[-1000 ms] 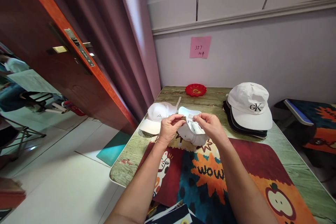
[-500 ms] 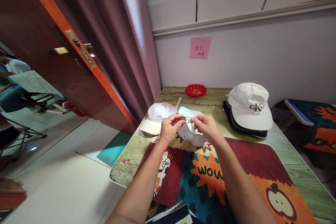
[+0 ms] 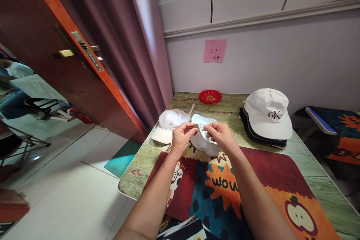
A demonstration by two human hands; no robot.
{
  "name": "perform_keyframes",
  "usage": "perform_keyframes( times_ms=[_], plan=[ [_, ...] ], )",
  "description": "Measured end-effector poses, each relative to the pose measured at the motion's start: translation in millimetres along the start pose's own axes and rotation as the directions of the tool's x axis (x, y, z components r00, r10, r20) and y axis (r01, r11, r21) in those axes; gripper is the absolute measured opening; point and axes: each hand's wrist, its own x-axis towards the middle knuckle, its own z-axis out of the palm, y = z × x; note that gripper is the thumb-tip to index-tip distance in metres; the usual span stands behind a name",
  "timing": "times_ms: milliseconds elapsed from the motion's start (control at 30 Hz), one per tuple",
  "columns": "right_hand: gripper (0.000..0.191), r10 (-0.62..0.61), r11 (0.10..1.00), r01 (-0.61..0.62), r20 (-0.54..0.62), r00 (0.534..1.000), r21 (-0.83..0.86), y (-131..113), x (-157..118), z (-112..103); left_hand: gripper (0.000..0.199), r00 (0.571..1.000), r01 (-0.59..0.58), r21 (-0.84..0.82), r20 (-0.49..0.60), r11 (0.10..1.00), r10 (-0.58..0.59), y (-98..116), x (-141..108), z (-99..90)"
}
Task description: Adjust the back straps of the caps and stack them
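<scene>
A white cap (image 3: 203,143) lies upside down on the table's colourful mat (image 3: 253,191), just in front of me. My left hand (image 3: 181,137) pinches the cap's back strap at its left end. My right hand (image 3: 221,136) pinches the same strap from the right, fingertips almost meeting the left ones over the cap's opening. Both hands hover over the cap, hiding most of its inside. A second white cap (image 3: 168,124) with a small dark logo rests just left of it.
A stack of caps topped by a white one with a black logo (image 3: 268,114) sits at the right. A red dish (image 3: 210,96) stands at the table's far edge. A pink note (image 3: 215,50) hangs on the wall. An open wooden door (image 3: 56,56) and curtain stand left.
My right hand has slid a little to the left along the strap, closing the gap to my left hand. The caps on the table have not moved.
</scene>
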Motion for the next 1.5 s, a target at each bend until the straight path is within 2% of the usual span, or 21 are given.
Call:
perform_keyframes(
  times_ms=[300,433,600,767,1067,1233,1367,1500],
  plan=[
    [0.035,-0.007,0.996,0.013,0.061,0.998,-0.085,-4.0,-1.7,-2.7,0.029,1.0,-0.022,0.027,0.02,0.999,0.022,-5.5,-1.2,-1.8],
    [0.035,-0.034,0.984,0.046,0.072,0.997,-0.173,-10.2,-5.1,-7.1,0.028,0.998,-0.053,0.105,0.047,0.993,0.048,-7.5,-1.0,-4.6],
    [0.034,-0.078,0.965,0.111,0.144,0.987,-0.239,-12.6,-6.0,-17.4,0.024,0.974,-0.187,0.266,0.174,0.946,0.144,-4.4,0.5,-9.3],
    [0.032,-0.082,0.939,0.137,0.18,0.98,-0.316,-9.4,-5.0,-27.4,0.023,0.936,-0.303,0.344,0.283,0.889,0.209,1.3,0.6,-8.0],
    [0.027,-0.075,0.953,0.131,0.205,0.976,-0.274,-7.9,-3.7,-28.1,0.019,0.906,-0.321,0.365,0.386,0.874,0.172,4.6,0.8,-9.2],
    [0.025,-0.087,0.962,0.137,0.208,0.974,-0.236,-9.5,-5.0,-25.4,0.014,0.871,-0.406,0.462,0.458,0.789,0.18,17.3,0.2,-5.5],
    [0.026,-0.097,0.955,0.157,0.232,0.968,-0.253,-4.9,-2.6,-23.9,0.012,0.852,-0.456,0.488,0.482,0.744,0.206,23.0,-1.5,-2.5],
    [0.029,-0.112,0.944,0.181,0.249,0.962,-0.276,-2.6,-1.0,-21.5,0.011,0.858,-0.439,0.474,0.472,0.763,0.201,20.4,-2.1,-3.2]
  ],
)
